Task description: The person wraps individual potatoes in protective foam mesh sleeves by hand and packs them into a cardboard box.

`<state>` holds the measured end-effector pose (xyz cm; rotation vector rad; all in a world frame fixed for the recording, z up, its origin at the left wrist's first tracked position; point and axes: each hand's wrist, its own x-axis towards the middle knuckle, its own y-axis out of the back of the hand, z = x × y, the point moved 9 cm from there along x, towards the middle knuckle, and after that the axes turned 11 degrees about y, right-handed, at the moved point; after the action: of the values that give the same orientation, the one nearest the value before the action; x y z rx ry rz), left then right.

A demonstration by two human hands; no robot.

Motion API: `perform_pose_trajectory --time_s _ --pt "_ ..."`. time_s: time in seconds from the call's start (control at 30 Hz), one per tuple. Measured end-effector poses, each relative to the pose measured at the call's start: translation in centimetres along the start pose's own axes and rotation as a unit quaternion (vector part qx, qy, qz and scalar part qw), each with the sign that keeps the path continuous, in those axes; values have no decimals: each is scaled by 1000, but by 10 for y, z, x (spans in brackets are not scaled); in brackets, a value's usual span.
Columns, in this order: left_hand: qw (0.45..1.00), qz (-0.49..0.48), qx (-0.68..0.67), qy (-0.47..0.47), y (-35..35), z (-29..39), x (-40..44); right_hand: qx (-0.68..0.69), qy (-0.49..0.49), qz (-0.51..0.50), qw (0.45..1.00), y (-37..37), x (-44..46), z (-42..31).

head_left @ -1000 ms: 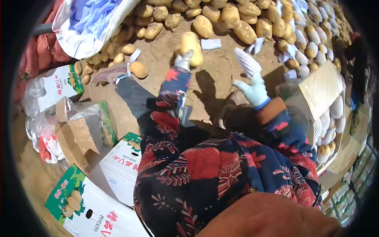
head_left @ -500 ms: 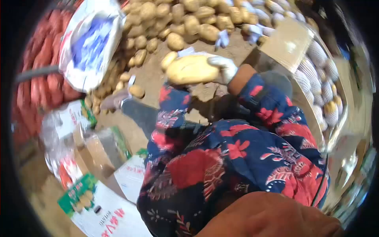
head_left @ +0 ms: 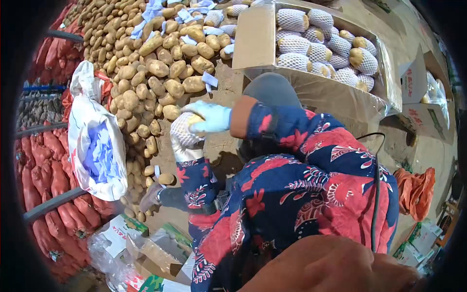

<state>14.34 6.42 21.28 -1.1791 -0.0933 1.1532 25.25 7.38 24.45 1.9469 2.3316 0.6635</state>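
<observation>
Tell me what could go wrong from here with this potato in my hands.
The potato shows a bare end outside its foam net, so the net might slip or bunch up. Your right hand is on that end, but your left hand's grip is mostly hidden; if it's loose, the potato could drop near the loose potatoes. Your knee is close to the open carton, so a bump might jostle its netted potatoes.

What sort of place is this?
Looks like a potato packing site, maybe a storehouse: a big heap of loose potatoes on the ground, an open carton of netted potatoes, and piled red sacks along one side.
</observation>
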Motion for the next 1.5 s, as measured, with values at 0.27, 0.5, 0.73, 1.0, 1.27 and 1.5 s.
perform_pose_trajectory --time_s 0.27,0.5,0.73,1.0,1.27,1.5 --pt "935 -235 257 -65 -136 -59 -6 218 37 253 942 175 -100 1" --pt "943 -33 329 16 19 -49 42 19 29 322 946 360 -161 33" --pt "987 2 33 157 221 -38 56 -519 -83 -27 850 392 -121 154" --pt "632 453 628 -14 270 17 -32 -259 231 48 937 138 21 -73" --pt "494 495 715 13 297 48 -7 -191 121 -227 947 -112 12 29" --pt "610 399 680 83 367 31 85 -55 -69 -239 967 -110 12 76"
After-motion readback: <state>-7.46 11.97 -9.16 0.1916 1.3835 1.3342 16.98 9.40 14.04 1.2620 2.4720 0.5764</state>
